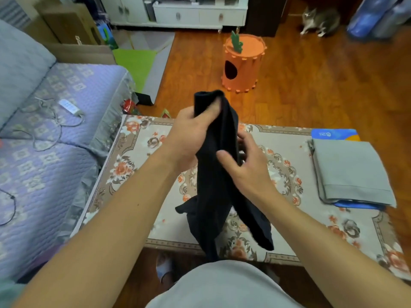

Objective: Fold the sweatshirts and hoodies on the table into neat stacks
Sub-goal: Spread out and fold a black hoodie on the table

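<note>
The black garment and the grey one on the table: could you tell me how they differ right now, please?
The black garment hangs bunched and unfolded; the grey garment is folded flat. The black one is gripped by the left hand and right hand above the table; the grey one lies untouched at the table's right end, on something blue. Both are plain, unpatterned fabric.

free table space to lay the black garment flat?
Bare cloth on the table's left half, between the sofa-side edge and the hanging black garment. Right end is taken by the folded grey garment; a narrow bare strip lies in front of it.
</note>
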